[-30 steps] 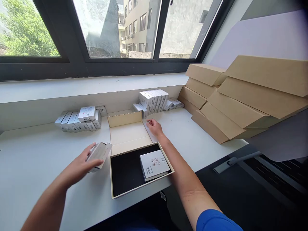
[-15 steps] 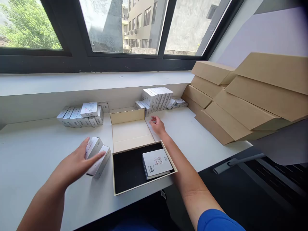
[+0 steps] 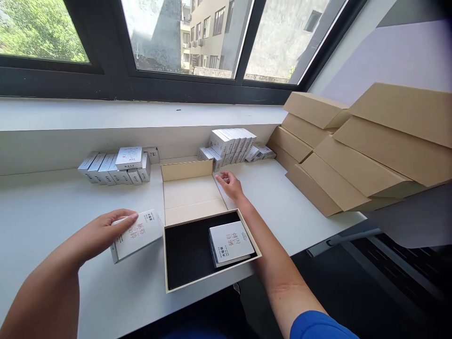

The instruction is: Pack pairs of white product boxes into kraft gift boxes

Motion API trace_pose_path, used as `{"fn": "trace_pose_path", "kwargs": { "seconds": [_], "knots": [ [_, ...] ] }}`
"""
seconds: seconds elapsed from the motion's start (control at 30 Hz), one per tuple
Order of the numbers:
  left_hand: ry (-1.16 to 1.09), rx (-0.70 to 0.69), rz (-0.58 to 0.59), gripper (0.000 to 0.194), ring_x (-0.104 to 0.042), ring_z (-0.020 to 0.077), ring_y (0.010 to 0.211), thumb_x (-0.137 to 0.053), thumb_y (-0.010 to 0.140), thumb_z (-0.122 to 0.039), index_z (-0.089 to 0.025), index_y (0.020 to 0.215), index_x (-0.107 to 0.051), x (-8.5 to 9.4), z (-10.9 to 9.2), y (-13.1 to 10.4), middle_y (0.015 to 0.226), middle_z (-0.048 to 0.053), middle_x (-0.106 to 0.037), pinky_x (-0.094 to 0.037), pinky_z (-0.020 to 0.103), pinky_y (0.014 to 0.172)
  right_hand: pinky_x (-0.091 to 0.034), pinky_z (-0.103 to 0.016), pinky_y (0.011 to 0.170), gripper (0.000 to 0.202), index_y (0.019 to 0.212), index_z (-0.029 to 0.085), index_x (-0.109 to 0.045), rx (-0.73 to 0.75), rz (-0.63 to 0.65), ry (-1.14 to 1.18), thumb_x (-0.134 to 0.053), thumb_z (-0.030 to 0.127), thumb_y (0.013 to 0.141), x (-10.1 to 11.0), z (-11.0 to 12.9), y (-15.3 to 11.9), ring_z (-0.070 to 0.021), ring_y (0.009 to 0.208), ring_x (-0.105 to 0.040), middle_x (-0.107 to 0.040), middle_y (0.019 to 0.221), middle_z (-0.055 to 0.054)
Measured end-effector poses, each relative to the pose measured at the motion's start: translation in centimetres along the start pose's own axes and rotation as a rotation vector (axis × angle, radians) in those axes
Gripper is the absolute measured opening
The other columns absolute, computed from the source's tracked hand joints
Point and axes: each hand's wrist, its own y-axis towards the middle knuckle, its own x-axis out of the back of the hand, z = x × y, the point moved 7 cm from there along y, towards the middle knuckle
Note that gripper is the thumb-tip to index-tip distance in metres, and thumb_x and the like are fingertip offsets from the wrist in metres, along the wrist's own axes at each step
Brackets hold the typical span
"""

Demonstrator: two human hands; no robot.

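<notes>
A white printed carton is in the grip of my left hand, tilted with its printed face up beside the gift box. Whether a second carton lies under it is hidden. The open gift box has a cream rim and black inside; its cream lid is folded back. Inside, at the right end, lies another white carton with red and black print. My right hand is by the lid's right edge, its fingers loosely bent and apart, with nothing seen in them.
Rows of white cartons stand by the wall at left and centre. Several brown cardboard boxes are stacked at the right. The white table ends at a front edge, with a dark window frame behind.
My left hand has closed on the white cartons that stood on edge and turned them, so a printed face now points up. My right hand has barely moved; the view has shifted slightly.
</notes>
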Motion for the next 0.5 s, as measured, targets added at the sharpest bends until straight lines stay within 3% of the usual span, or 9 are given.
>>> {"fn": "trace_pose_path", "kwargs": {
  "seconds": [0.1, 0.2, 0.27, 0.33, 0.43, 0.5],
  "knots": [
    [0.218, 0.021, -0.229, 0.092, -0.035, 0.0466, 0.147, -0.047, 0.083, -0.077, -0.017, 0.152, -0.046, 0.5, 0.6, 0.5, 0.158, 0.020, -0.043, -0.035, 0.063, 0.113, -0.049, -0.032, 0.077, 0.055, 0.113, 0.025, -0.067, 0.004, 0.005, -0.011, -0.062, 0.068, 0.080, 0.0, 0.0, 0.0, -0.0160, 0.076, -0.058, -0.070, 0.105, -0.004],
    [0.358, -0.116, -0.143, 0.114, -0.013, 0.0441, 0.155, -0.066, 0.065, -0.078, -0.019, 0.158, -0.036, -2.1, -0.3, 0.4, 0.165, 0.016, -0.033, -0.018, 0.060, 0.123, -0.049, -0.031, 0.077, 0.053, 0.109, 0.024, -0.068, 0.011, 0.014, -0.017, -0.062, 0.069, 0.080, -0.1, -0.1, 0.0, -0.0158, 0.076, -0.058, -0.071, 0.104, -0.004],
    [0.460, -0.156, -0.103, 0.123, -0.004, 0.0442, 0.156, -0.078, 0.053, -0.064, -0.021, 0.158, -0.034, -3.4, -1.0, 0.3, 0.167, 0.015, -0.027, -0.007, 0.060, 0.124, -0.050, -0.030, 0.078, 0.054, 0.107, 0.024, -0.068, 0.017, 0.024, -0.013, -0.060, 0.070, 0.081, -0.2, -0.3, 0.1, -0.0154, 0.077, -0.059, -0.071, 0.106, -0.004],
    [0.507, -0.172, -0.101, 0.116, -0.010, 0.0441, 0.155, -0.077, 0.055, -0.048, -0.021, 0.159, -0.033, -3.9, -1.8, 0.5, 0.166, 0.015, -0.031, -0.007, 0.060, 0.124, -0.050, -0.029, 0.078, 0.055, 0.107, 0.023, -0.068, 0.021, 0.037, -0.007, -0.056, 0.072, 0.084, -0.3, -0.5, 0.1, -0.0151, 0.079, -0.060, -0.072, 0.108, -0.004],
    [0.433, -0.222, -0.067, 0.098, -0.043, 0.0415, 0.141, -0.065, 0.064, -0.038, -0.019, 0.155, -0.035, -3.6, -2.8, 1.4, 0.150, 0.016, -0.052, -0.033, 0.052, 0.115, -0.051, -0.029, 0.077, 0.057, 0.107, 0.022, -0.068, 0.021, 0.049, -0.009, -0.051, 0.073, 0.086, -0.4, -0.6, 0.2, -0.0156, 0.082, -0.063, -0.072, 0.109, -0.005],
    [0.383, -0.246, -0.040, 0.094, -0.054, 0.0395, 0.128, -0.063, 0.065, -0.038, -0.020, 0.153, -0.037, -3.0, -3.3, 2.2, 0.142, 0.015, -0.059, -0.044, 0.046, 0.102, -0.051, -0.028, 0.076, 0.058, 0.106, 0.022, -0.068, 0.017, 0.045, -0.029, -0.050, 0.073, 0.087, -0.4, -0.7, 0.2, -0.0161, 0.084, -0.064, -0.072, 0.109, -0.006]
  ]
}}
